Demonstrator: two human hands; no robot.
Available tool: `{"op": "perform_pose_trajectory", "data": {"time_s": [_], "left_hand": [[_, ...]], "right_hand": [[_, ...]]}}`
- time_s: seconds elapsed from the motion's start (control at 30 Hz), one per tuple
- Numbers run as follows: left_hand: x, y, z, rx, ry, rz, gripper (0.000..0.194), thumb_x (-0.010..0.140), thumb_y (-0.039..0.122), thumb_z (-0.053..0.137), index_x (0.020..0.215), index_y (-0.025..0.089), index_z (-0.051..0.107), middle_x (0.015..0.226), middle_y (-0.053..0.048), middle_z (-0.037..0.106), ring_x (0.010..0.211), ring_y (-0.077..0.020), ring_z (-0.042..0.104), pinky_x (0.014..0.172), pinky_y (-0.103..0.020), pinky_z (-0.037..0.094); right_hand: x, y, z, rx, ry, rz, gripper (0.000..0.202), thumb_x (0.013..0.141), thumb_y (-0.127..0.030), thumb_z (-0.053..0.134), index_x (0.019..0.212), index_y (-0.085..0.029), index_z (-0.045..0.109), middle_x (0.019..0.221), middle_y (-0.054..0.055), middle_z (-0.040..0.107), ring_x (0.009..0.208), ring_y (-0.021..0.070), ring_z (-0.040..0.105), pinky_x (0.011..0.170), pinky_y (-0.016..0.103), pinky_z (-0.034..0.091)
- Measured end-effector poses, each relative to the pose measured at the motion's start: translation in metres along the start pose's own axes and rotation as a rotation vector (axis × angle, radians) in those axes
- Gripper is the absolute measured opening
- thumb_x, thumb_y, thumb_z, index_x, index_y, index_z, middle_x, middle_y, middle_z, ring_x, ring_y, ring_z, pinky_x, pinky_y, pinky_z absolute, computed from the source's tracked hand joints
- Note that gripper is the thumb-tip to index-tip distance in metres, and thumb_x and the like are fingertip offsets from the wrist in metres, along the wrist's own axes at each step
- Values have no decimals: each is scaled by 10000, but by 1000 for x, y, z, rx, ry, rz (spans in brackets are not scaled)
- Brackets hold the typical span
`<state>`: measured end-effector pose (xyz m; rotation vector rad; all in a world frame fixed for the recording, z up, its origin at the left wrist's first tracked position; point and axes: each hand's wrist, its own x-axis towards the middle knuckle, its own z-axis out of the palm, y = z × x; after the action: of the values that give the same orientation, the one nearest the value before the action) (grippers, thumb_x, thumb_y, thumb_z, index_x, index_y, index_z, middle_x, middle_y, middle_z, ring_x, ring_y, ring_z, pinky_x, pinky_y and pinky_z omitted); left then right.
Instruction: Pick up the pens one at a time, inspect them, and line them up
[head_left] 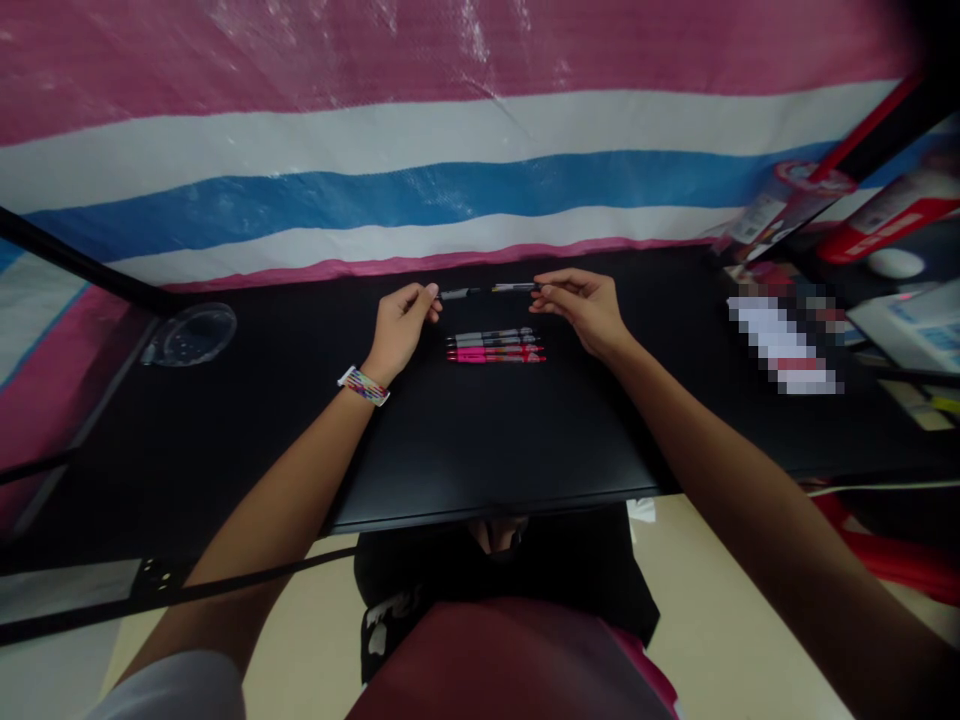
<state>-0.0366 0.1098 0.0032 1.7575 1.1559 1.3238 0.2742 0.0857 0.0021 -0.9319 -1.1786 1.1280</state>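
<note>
Here, nearly closed, the left hand [405, 325] and right hand [581, 308] each pinch an end of a pen [513, 288], perhaps two parts, seemingly steadying it between them; row of pens [495, 346] lies just nearside, probably for reach.

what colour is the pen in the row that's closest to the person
The closest pen is mostly bright pink; it shows in the head view.

Clock centred on pen row [495, 346], itself low obstacle. Passage: bare black tabletop [487, 440], six o'clock; also nine, between person's left hand [401, 325] and clear round piece [196, 335]. Barriers: striped sheet [450, 190], twelve; red-rimmed canister [772, 210], two.
</note>
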Motion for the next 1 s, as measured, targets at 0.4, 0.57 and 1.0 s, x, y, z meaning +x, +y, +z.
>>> {"op": "perform_pose_trajectory", "data": {"time_s": [0.4,0.57,1.0], "left_hand": [[-4,14,2,30,-74,-63,380,1064,376,733,725,208,754,730,-28,762,709,-142,697,774,-279,563],[-5,15,2,11,-114,-59,376,1038,410,760,720,209,743,751,-37,770,775,-159,736,821,-291,584],[-6,10,4,0,-150,-20,581,1115,634,612,705,224,646,664,-20,656,645,-140,627,693,-301,531]], "right_hand": [[-9,-5,11,-123,-72,5,366,753,-479,1012,989,-219,910,905,76,871,794,236,844,852,435,744],[-10,-6,12,-91,-55,15,392,745,-509,1031,989,-224,915,899,69,868,769,229,840,848,440,747],[-11,-4,13,-115,-61,-3,381,762,-503,1031,1030,-253,928,889,59,870,815,250,855,918,474,747]]}}
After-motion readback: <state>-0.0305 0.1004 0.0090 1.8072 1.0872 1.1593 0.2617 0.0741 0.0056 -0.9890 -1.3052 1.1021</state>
